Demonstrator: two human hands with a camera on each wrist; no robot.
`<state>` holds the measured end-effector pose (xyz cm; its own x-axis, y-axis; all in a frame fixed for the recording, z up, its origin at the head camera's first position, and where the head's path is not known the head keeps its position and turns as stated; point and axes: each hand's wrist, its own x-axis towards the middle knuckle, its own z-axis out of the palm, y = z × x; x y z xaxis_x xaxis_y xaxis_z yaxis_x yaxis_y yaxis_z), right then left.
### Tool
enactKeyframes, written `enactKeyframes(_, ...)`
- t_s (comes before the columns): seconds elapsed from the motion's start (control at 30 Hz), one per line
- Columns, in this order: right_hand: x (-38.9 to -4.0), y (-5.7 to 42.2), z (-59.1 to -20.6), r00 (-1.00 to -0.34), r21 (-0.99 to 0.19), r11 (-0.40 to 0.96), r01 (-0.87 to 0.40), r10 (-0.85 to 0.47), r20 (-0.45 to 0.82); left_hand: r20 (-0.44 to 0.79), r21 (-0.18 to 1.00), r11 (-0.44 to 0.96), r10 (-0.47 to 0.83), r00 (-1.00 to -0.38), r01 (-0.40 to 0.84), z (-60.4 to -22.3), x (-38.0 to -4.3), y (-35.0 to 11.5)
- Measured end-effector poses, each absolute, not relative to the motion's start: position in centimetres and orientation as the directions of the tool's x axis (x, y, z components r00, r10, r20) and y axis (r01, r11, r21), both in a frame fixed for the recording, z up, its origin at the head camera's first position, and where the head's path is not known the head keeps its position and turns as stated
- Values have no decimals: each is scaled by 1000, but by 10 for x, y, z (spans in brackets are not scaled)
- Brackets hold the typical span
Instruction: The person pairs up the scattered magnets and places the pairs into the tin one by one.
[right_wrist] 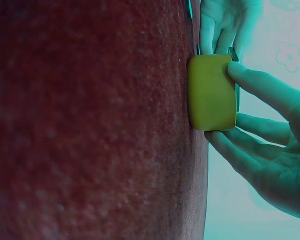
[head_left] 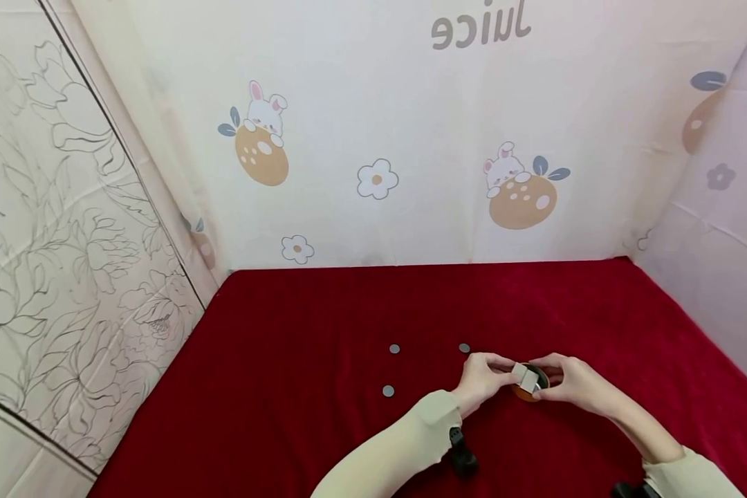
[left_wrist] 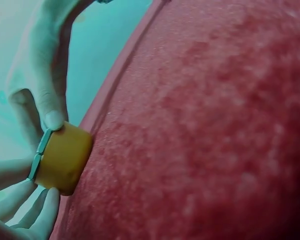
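Note:
A small round orange container (head_left: 523, 395) stands on the red cloth, its dark inside partly showing. Two small pale grey square tiles (head_left: 528, 381) lie side by side across its open top. From the left, my left hand (head_left: 481, 379) pinches the near edge of a tile; in the left wrist view some of its fingers (left_wrist: 49, 207) also touch the container's side. My right hand (head_left: 575, 382) grips the container from the right, with the thumb at the rim beside the tiles. In the right wrist view the container (right_wrist: 212, 95) looks yellow, with the right hand's fingers (right_wrist: 230, 145) around its side.
Three flat grey discs lie apart on the red cloth (head_left: 274, 387): a far left disc (head_left: 395, 349), a disc near the left hand (head_left: 464, 348) and a nearer one (head_left: 389, 391). A printed curtain (head_left: 373, 124) stands behind the table, with more panels at both sides.

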<state>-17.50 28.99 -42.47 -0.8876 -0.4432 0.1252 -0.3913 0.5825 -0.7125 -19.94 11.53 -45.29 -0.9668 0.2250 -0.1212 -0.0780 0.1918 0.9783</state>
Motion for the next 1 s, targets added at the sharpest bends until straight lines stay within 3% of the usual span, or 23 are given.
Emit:
enactKeyframes(0.4,-176,292,-422,-885,-691,598,-406,-445,135,-99,972,230,197,-975,-52,-453,-200,126)
enactKeyframes(0.67,-176,288,-423,-901,-719,603,-345,-429,72,-69,931,364,168,-983,-3,-457,-203,132)
enactKeyframes(1.0,-175,285,-418,-909,-715,627,-309,-417,27,-110,913,407,267,-958,9,-444,-209,124)
